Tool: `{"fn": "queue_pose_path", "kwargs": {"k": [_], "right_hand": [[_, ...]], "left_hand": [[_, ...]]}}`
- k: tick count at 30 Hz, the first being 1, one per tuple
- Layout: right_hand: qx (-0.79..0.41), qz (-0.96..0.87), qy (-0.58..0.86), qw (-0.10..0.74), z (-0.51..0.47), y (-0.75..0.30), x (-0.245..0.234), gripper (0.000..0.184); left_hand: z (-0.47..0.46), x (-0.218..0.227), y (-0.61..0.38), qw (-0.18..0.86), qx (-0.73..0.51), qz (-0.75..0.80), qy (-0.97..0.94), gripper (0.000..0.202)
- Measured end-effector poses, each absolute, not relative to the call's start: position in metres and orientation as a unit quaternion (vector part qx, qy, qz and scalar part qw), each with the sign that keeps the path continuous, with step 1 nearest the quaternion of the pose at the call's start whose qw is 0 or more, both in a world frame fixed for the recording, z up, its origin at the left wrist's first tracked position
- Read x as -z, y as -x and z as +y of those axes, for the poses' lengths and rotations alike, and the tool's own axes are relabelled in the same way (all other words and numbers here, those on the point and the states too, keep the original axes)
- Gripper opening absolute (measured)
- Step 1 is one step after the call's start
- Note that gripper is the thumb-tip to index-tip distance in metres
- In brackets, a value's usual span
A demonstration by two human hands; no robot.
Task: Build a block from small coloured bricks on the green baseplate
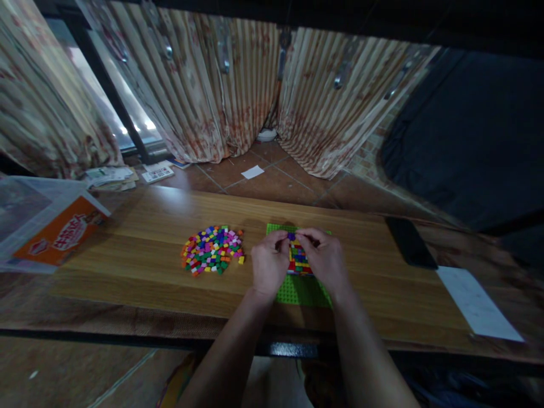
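Note:
A block of multicoloured toy bricks (300,260) stands on a green studded baseplate (302,292) in the middle of the board. My left hand (270,260) is at its left side, thumb and fingers closed in a pinch at the far edge. From the right, my right hand (325,258) reaches to the same spot, its fingers pinched too. A small dark blue-purple brick (291,236) shows between the fingertips of both hands. Parts of the block and plate are hidden under my hands. Left of them lies a loose pile of small coloured bricks (212,249).
A clear plastic box (38,195) with an orange label is at the far left. On the right lie a black phone (411,242) and a white sheet of paper (478,303). The wooden board (140,272) ends near my forearms. Striped curtains (250,85) hang behind.

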State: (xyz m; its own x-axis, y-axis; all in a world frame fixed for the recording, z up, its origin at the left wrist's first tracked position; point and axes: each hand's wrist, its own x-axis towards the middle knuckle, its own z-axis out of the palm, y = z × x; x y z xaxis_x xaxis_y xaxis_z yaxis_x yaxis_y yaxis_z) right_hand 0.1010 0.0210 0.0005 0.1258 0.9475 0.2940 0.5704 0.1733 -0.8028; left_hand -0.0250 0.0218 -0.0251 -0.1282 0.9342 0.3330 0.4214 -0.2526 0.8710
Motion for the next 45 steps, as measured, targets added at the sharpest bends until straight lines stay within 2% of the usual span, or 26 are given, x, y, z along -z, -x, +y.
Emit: {"fn": "queue_pose_path", "kwargs": {"k": [9,25,35,40,45], "right_hand": [[-0.209,-0.617,0.619,0.438,0.028,-0.1,-0.001,0.02],[-0.22,-0.629,0.626,0.406,0.032,-0.099,-0.003,0.016],[-0.214,-0.63,0.625,0.407,0.033,-0.097,-0.002,0.02],[-0.223,-0.6,0.62,0.453,0.034,-0.104,0.002,0.023],[-0.228,-0.57,0.627,0.479,0.035,-0.114,0.006,0.027]], "left_hand": [[0.021,0.022,0.027,0.237,-0.501,0.544,-0.63,0.017],[0.016,0.018,0.028,0.164,-0.407,0.555,-0.706,0.022],[0.016,0.017,0.03,0.217,-0.439,0.551,-0.676,0.022],[0.017,0.019,0.03,0.291,-0.5,0.549,-0.603,0.02],[0.021,0.027,0.03,0.328,-0.477,0.579,-0.575,0.031]]}}
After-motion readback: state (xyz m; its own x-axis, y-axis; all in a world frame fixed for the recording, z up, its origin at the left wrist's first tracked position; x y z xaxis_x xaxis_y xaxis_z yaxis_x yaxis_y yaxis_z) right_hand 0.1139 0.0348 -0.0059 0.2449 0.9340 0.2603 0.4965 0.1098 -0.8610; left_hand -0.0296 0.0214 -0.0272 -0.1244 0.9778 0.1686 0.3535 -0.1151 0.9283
